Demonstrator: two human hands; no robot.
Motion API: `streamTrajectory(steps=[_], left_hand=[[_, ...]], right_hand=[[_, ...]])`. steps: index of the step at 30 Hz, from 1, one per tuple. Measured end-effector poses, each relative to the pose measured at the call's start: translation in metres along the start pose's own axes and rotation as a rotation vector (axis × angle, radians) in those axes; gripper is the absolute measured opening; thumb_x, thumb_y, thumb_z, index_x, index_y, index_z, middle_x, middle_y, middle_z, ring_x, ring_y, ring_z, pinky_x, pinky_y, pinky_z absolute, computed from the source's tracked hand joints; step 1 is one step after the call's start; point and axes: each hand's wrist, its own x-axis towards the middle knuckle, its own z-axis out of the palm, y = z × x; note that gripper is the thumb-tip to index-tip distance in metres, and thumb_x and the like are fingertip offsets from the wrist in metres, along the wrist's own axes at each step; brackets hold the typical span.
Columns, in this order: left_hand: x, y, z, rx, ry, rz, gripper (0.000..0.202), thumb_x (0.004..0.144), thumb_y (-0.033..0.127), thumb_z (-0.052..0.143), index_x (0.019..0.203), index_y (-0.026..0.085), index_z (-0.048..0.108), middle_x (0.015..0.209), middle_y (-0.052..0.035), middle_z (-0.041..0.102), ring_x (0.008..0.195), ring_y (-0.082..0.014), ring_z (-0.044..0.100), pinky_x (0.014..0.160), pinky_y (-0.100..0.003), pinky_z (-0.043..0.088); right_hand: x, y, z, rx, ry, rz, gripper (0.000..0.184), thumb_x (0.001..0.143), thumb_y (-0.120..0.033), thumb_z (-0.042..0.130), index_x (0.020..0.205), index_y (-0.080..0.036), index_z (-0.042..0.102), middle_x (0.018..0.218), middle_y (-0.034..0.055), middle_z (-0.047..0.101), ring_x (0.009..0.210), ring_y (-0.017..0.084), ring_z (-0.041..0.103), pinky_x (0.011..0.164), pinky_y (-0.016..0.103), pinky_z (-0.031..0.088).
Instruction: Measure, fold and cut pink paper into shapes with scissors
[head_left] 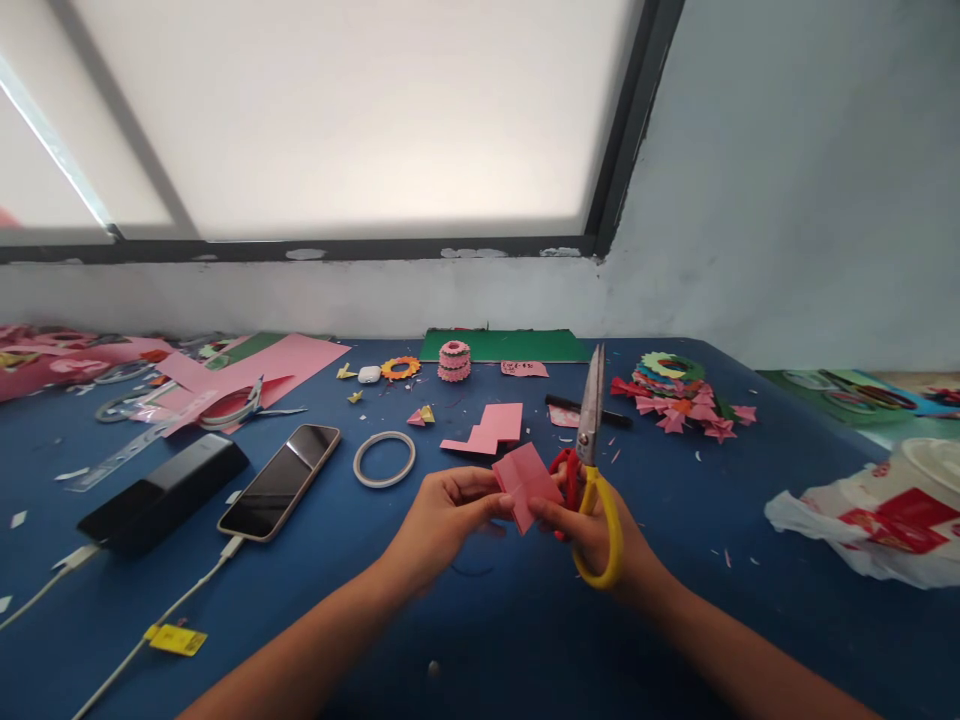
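Observation:
My left hand (442,520) pinches the left edge of a small folded pink paper (527,482) held above the blue table (480,620). My right hand (600,535) pinches the paper's lower right corner while also holding scissors (591,440) with red and yellow handles, blades closed and pointing up and away. Both hands are closed. More pink paper pieces (489,428) lie just beyond the hands.
A phone (280,480) and a black power bank (165,492) with white cables lie at the left. A tape ring (384,458), a black marker (570,406), paper flowers (679,392), a green sheet (504,345), pink sheets (255,370) and a plastic bag (870,525) surround the work area.

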Motion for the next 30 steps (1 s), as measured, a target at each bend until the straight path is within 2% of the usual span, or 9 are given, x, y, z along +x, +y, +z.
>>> streamTrajectory(steps=[9, 14, 18, 21, 26, 30], left_hand=[[0.002, -0.001, -0.001, 0.010, 0.004, 0.011, 0.025, 0.068, 0.031, 0.072, 0.085, 0.013, 0.070, 0.079, -0.0058, 0.070, 0.069, -0.0152, 0.063, 0.060, -0.023, 0.049], [0.003, -0.006, 0.002, 0.071, 0.060, -0.012, 0.021, 0.065, 0.023, 0.071, 0.084, 0.014, 0.066, 0.074, -0.0024, 0.068, 0.063, -0.0139, 0.063, 0.053, -0.020, 0.047], [0.003, -0.010, 0.007, 0.129, 0.031, 0.001, 0.024, 0.069, 0.018, 0.064, 0.092, 0.014, 0.065, 0.076, -0.0027, 0.067, 0.062, -0.0138, 0.061, 0.052, -0.020, 0.046], [0.002, -0.013, 0.009, 0.222, 0.071, 0.089, 0.021, 0.070, 0.016, 0.062, 0.091, 0.014, 0.066, 0.079, -0.0033, 0.068, 0.068, -0.0152, 0.061, 0.056, -0.021, 0.046], [0.000, -0.014, 0.011, 0.344, 0.140, 0.156, 0.022, 0.071, 0.015, 0.060, 0.093, 0.016, 0.066, 0.084, -0.0037, 0.068, 0.076, -0.0180, 0.062, 0.061, -0.023, 0.047], [-0.001, -0.011, 0.011, 0.358, 0.136, 0.144, 0.026, 0.072, 0.014, 0.058, 0.096, 0.016, 0.066, 0.083, -0.0028, 0.068, 0.074, -0.0175, 0.061, 0.058, -0.022, 0.047]], right_hand=[[0.001, 0.004, -0.001, 0.037, -0.073, 0.000, 0.050, 0.055, -0.050, 0.078, 0.074, -0.020, 0.043, 0.060, -0.0047, 0.052, 0.050, 0.013, 0.054, 0.049, 0.026, 0.044], [0.000, 0.009, 0.000, 0.006, -0.114, -0.017, 0.048, 0.060, -0.051, 0.076, 0.080, -0.020, 0.043, 0.067, -0.0029, 0.055, 0.054, 0.013, 0.054, 0.050, 0.026, 0.046], [-0.004, 0.005, 0.004, 0.060, -0.188, 0.007, 0.055, 0.053, -0.048, 0.081, 0.082, -0.022, 0.042, 0.068, -0.0047, 0.053, 0.055, 0.012, 0.052, 0.050, 0.024, 0.044], [-0.008, -0.001, 0.007, 0.105, -0.232, 0.026, 0.058, 0.050, -0.043, 0.084, 0.084, -0.022, 0.043, 0.070, -0.0053, 0.053, 0.059, 0.012, 0.052, 0.055, 0.023, 0.044], [-0.012, -0.002, 0.009, 0.071, -0.194, -0.017, 0.039, 0.064, -0.034, 0.078, 0.082, -0.021, 0.046, 0.075, -0.0046, 0.053, 0.066, 0.011, 0.050, 0.062, 0.022, 0.042], [-0.011, 0.002, 0.005, 0.090, -0.160, -0.045, 0.033, 0.070, -0.033, 0.073, 0.081, -0.021, 0.044, 0.073, -0.0059, 0.049, 0.060, 0.009, 0.044, 0.056, 0.019, 0.038]])
